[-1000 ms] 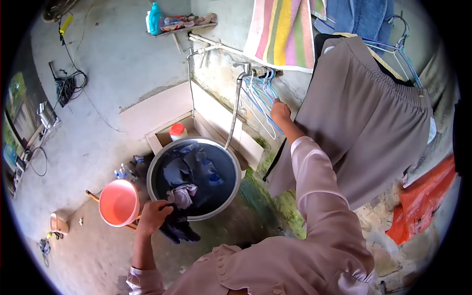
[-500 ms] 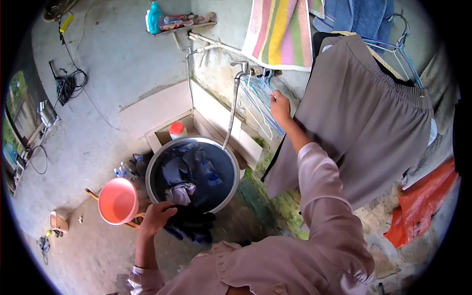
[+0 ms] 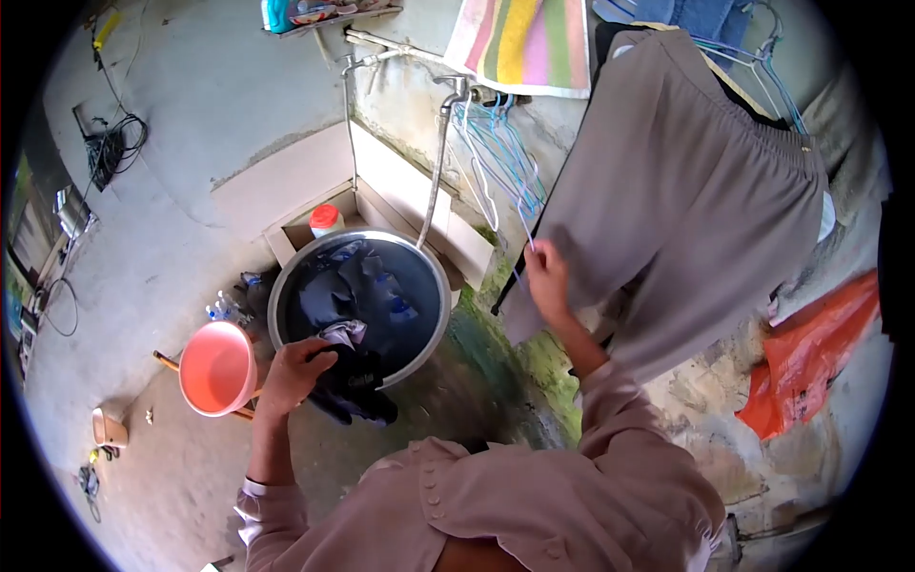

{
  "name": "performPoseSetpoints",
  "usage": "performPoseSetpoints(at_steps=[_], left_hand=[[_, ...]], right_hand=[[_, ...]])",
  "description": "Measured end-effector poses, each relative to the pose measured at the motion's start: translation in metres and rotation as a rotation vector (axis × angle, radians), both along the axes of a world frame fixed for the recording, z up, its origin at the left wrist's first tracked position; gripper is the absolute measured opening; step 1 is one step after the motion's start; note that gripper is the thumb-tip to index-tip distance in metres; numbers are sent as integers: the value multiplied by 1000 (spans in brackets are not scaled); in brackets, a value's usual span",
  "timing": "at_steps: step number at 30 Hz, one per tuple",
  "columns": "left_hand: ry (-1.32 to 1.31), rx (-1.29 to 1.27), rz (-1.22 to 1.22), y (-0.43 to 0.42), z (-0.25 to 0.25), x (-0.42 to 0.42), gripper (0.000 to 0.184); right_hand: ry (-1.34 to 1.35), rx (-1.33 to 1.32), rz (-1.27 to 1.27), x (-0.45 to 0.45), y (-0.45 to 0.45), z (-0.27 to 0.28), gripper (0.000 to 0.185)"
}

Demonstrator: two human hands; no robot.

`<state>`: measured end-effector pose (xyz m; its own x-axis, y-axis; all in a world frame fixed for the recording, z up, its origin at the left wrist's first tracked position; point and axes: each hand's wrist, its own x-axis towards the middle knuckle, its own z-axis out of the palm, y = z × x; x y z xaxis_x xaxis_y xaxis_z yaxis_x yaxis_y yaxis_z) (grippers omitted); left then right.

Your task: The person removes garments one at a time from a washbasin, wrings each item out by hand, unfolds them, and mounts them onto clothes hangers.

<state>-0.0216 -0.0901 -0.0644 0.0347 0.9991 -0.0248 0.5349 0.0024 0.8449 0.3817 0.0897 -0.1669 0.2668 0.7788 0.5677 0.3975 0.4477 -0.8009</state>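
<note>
My left hand (image 3: pixel 294 374) is closed on a dark wet garment (image 3: pixel 360 386), which hangs at the near rim of the metal basin (image 3: pixel 278 329). Clothes soak in the basin's dark water, among them a pale lilac cloth (image 3: pixel 343 332). My right hand (image 3: pixel 547 275) pinches a thin purplish clothes hanger (image 3: pixel 526 225), held just below a cluster of blue and white hangers (image 3: pixel 505 143) by the tap. Grey trousers (image 3: pixel 672 191) hang right beside that hand.
A tap (image 3: pixel 448 91) with a hose runs down to the basin. On the left, a pink bucket (image 3: pixel 250 367) rests on a wooden stool. A red-lidded tub (image 3: pixel 325 218) stands behind the basin. A striped towel (image 3: pixel 519 43) and a red plastic bag (image 3: pixel 810 367) hang at right.
My right hand has come down from the hanger cluster, drawing a hanger with it. My left hand still holds the dark garment near the basin rim. The view has shifted slightly.
</note>
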Motion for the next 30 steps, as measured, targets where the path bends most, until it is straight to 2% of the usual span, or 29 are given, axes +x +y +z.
performPoseSetpoints(at_steps=[2,4,7,10,14,15,18,20,23,26,30], left_hand=[[-7,18,-13,1,2,-3,24],[28,24,-46,2,12,-2,23],[21,-3,-74,6,20,-3,24],[-6,-2,-114,10,31,1,25],[43,47,-180,23,36,-3,25],[61,35,-197,22,45,-1,31],[103,72,-184,23,57,-3,31],[57,42,-195,26,62,-5,32],[80,63,-227,25,73,-7,30],[60,69,-309,25,83,-7,30],[-22,120,-390,22,90,-16,29]], right_hand=[[167,-12,24,0,-46,-44,11],[193,-71,13,-7,-97,-79,8],[514,-221,136,-16,-145,-73,6],[392,-267,-173,12,-138,-119,7],[629,-787,12,15,-159,-85,15],[627,-717,112,5,-161,-79,17],[851,-463,435,-31,-177,-18,22],[832,-281,570,-55,-180,22,28],[805,-17,906,-83,-186,74,30],[663,200,1034,-111,-184,100,32],[646,243,1261,-138,-178,110,31]])
